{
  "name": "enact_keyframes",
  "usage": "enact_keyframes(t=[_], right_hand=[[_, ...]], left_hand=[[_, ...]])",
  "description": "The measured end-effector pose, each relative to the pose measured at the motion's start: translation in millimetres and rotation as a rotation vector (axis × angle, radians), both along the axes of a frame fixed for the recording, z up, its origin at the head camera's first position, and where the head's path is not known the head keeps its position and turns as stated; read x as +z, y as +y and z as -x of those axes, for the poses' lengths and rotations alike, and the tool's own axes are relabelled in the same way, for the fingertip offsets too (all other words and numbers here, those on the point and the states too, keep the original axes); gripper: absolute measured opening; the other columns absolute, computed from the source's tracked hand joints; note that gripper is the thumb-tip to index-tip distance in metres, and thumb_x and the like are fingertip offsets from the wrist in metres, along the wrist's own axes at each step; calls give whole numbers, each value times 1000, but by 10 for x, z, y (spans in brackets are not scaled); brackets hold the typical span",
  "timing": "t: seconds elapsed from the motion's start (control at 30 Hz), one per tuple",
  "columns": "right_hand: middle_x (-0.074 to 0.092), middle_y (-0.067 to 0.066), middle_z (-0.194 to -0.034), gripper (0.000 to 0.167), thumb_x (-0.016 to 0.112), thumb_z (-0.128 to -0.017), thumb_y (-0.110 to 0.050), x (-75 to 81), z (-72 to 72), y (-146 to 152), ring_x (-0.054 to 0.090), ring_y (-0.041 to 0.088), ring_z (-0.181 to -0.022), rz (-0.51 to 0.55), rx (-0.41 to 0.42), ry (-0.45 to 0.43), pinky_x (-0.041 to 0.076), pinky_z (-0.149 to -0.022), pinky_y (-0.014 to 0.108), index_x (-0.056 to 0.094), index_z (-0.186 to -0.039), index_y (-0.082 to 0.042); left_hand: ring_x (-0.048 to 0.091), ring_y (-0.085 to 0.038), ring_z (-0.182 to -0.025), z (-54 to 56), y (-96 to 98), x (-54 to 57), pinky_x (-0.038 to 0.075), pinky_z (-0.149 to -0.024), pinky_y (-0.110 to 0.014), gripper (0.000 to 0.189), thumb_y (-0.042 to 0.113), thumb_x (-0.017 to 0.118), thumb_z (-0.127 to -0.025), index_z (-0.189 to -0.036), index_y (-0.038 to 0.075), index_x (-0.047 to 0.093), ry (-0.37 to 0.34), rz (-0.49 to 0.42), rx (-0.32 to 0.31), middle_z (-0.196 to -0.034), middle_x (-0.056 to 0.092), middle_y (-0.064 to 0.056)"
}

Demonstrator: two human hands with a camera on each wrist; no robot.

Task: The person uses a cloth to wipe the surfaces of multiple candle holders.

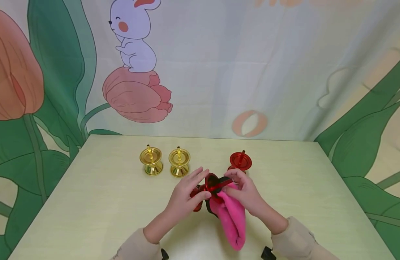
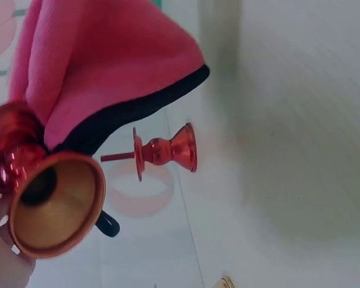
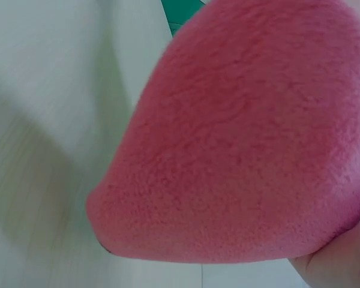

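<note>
My left hand (image 1: 185,195) holds a shiny red candle holder (image 1: 211,182) tilted on its side above the table. Its hollow, gold-toned base (image 2: 78,207) faces the left wrist camera. A pink plush cloth (image 1: 233,220) with a black edge hangs from my right hand (image 1: 246,189), whose fingers and thumb pinch it against the dish and spike end of the holder. In the right wrist view the cloth (image 3: 240,144) covers most of the picture and hides the fingers. Just beyond my right hand stands a second red candle holder (image 1: 240,161), upright, its base partly hidden.
Two gold candle holders, one farther left (image 1: 151,159) and one nearer the middle (image 1: 179,160), stand upright towards the back of the pale table (image 1: 99,202). Behind the table's far edge hangs a curtain (image 1: 200,72) printed with a rabbit and tulips.
</note>
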State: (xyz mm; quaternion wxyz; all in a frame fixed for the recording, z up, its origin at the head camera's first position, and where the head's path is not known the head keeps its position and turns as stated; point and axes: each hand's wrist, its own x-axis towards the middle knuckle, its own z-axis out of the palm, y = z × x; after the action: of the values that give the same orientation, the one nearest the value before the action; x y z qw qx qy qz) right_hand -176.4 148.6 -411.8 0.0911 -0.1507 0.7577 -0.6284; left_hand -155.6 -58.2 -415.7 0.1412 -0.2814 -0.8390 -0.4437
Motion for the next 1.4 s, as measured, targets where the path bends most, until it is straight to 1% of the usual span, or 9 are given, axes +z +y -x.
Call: enact_keyframes(t=[0.13,0.3,0.43,0.8,0.9,0.97,1.2,1.3,1.4], right_hand=[[55,24,-106,32,56,-80,0,1,13,-10,61,10,-78,2,-44,-24,51,-69,22,44,-110,0],[56,23,-106,32,55,-80,2,3,5,-24,62,9,-75,-9,-63,-34,51,-66,22,44,-110,0],[56,23,-108,33,55,-79,1,21,-6,-33,62,9,-77,-16,-64,-32,51,-67,22,44,-110,-1],[51,25,-115,37,58,-79,-1,18,-12,12,61,13,-82,-18,12,-48,51,-69,23,43,-113,-3],[52,25,-113,36,57,-80,0,14,-10,14,61,12,-79,7,14,-42,51,-68,23,42,-112,0],[54,23,-110,34,57,-80,0,18,-10,13,61,10,-77,24,2,-35,52,-67,24,42,-111,0],[57,15,-99,31,56,-80,-1,37,2,-1,63,12,-72,50,-78,-39,52,-64,24,43,-109,0],[57,11,-96,31,56,-80,0,25,-3,-14,62,11,-71,54,-110,-56,51,-63,23,44,-108,-1],[57,7,-94,31,57,-79,0,14,-15,-30,61,10,-71,40,-136,-68,50,-62,23,45,-108,-2]], left_hand=[[45,-25,-121,-32,69,-32,42,-92,-41,63,47,31,-90,-128,-2,43,234,131,69,-128,49,-14],[40,-23,-125,-65,134,-26,39,-95,-40,83,58,50,-76,-134,1,34,191,198,109,-133,44,-15],[42,-23,-123,-58,154,-13,38,-97,-40,86,45,70,-67,-133,3,36,149,186,116,-132,45,-13],[40,-15,-124,58,-20,123,32,-101,-44,85,36,70,-71,-137,12,23,-345,38,-163,-135,44,2],[36,-10,-127,79,-23,131,31,-102,-43,85,33,72,-70,-136,12,22,-384,-28,-170,-137,41,0],[41,-12,-124,62,-4,118,40,-96,-38,83,33,73,-68,-134,10,28,-306,-59,-119,-136,42,-3],[45,-26,-121,-2,104,6,41,-95,-40,59,47,42,-87,-123,0,50,297,136,107,-128,50,-15],[39,-28,-125,-29,146,-28,38,-97,-42,69,50,35,-89,-128,-6,41,364,221,127,-132,43,-19],[36,-30,-126,-51,183,-37,36,-99,-42,81,52,51,-81,-132,-8,33,371,263,157,-134,40,-21]])
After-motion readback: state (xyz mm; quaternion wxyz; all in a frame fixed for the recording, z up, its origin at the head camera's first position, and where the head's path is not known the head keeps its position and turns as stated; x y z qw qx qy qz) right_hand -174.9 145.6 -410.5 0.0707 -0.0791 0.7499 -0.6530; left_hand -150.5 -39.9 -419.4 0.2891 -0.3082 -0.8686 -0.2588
